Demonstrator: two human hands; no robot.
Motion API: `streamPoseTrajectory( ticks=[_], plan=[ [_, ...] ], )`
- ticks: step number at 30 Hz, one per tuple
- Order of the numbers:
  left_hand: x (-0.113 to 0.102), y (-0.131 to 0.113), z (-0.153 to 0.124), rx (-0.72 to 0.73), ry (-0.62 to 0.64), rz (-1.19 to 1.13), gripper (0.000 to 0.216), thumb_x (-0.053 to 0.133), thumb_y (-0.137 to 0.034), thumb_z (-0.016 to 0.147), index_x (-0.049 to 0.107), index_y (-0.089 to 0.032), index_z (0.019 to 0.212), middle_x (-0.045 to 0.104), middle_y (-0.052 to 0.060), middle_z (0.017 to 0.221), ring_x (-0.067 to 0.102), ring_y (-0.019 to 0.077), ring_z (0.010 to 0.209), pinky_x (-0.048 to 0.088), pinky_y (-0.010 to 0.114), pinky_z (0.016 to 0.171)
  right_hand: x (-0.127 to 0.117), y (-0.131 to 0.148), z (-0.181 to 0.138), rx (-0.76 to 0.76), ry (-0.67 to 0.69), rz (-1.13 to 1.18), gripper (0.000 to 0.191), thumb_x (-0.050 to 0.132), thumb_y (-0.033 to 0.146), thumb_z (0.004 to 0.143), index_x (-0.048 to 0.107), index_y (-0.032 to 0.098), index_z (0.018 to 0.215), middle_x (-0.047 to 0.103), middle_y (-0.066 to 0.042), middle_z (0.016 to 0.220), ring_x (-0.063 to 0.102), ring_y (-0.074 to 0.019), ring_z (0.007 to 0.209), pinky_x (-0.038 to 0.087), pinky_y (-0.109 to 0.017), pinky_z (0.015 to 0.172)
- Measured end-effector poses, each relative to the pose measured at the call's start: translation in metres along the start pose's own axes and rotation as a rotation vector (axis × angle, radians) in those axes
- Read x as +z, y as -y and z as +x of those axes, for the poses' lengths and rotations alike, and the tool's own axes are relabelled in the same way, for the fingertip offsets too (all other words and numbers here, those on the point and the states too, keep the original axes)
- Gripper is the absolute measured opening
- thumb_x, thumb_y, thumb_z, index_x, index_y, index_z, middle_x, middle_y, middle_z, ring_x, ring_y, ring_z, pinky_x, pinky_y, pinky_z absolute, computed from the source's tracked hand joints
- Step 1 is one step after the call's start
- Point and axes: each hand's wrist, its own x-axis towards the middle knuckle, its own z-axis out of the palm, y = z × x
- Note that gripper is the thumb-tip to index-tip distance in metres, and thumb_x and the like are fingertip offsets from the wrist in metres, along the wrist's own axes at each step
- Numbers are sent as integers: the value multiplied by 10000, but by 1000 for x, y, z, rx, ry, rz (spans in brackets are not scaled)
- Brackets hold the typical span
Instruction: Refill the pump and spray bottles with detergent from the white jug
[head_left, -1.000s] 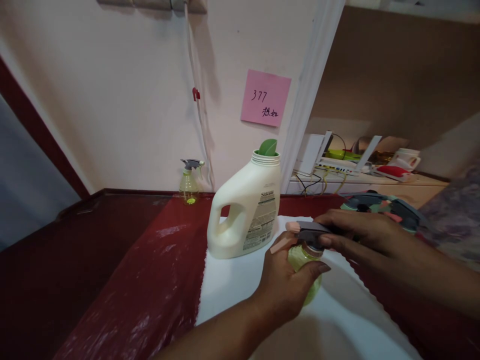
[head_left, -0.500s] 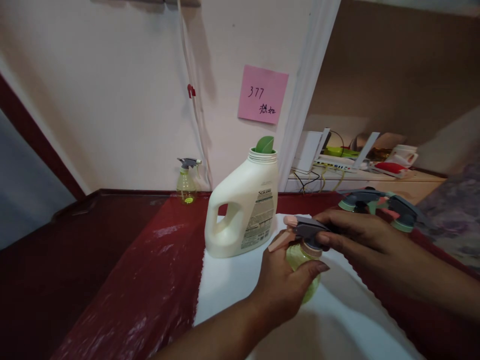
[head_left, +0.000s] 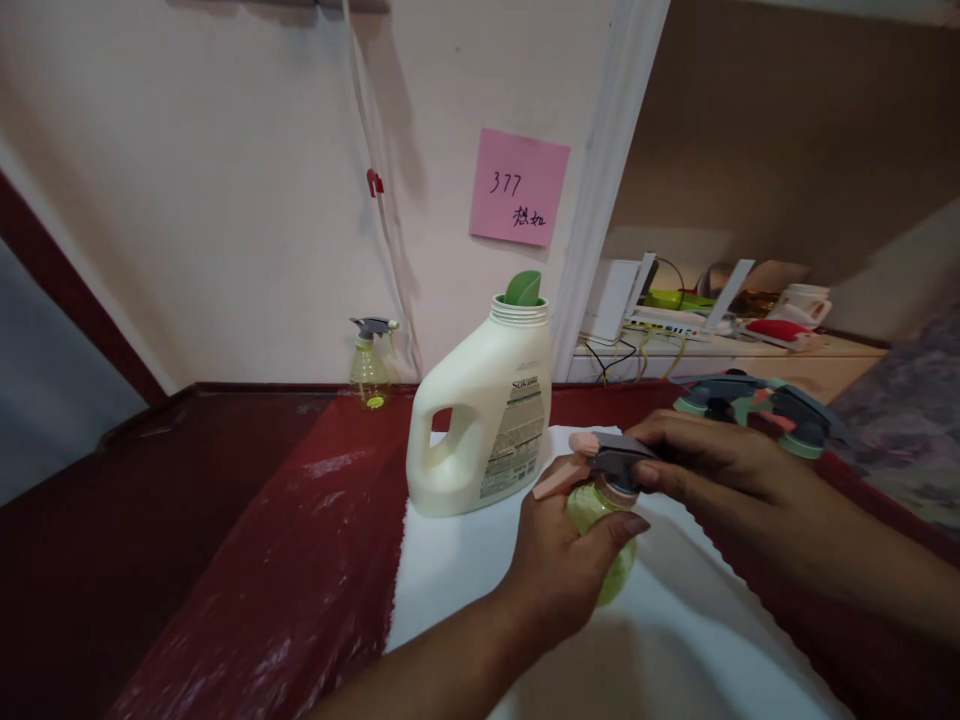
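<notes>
My left hand [head_left: 562, 560] is wrapped around the yellow-green body of a small spray bottle [head_left: 616, 575], thumb across its front. On top sits a dark grey spray head [head_left: 622, 458] with a pink nozzle and pink trigger pointing left. My right hand [head_left: 720, 475] pinches the back of this spray head between thumb and fingers. Just left of my hands, a large cream detergent jug [head_left: 480, 410] stands upright, a green leaf-shaped piece [head_left: 523, 288] poking out of its uncapped neck.
A white cloth [head_left: 442, 570] lies under the jug on the dark red table [head_left: 300, 540]. Another spray bottle [head_left: 370, 375] stands by the wall. More grey spray heads [head_left: 799, 415] show behind my right hand. A white router [head_left: 667, 318] and cables occupy the shelf at right.
The view has shifted slightly. Both hands keep their hold on the spray bottle and its head, with hardly any visible movement.
</notes>
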Motion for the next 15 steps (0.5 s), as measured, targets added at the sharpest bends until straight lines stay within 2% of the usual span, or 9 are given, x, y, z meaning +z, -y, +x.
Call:
streamPoseTrajectory(
  ticks=[5,15],
  plan=[
    [0,2,1,27,35,-21,439,772,-108,763,726,-276,1166,709,-7,1122,627,229,1098,453,356,1024,3,-5,0,-38,-21,0,289,593,515,983,715,259,930,708,-6,873,669,-228,824,466,-347,719],
    [3,-2,0,39,26,-84,409,808,-140,754,752,-245,1146,708,21,1096,632,247,1087,462,386,1018,12,-18,-8,-150,-115,-49,151,583,415,1023,686,306,1003,678,12,936,637,-194,867,474,-305,731]
  ],
)
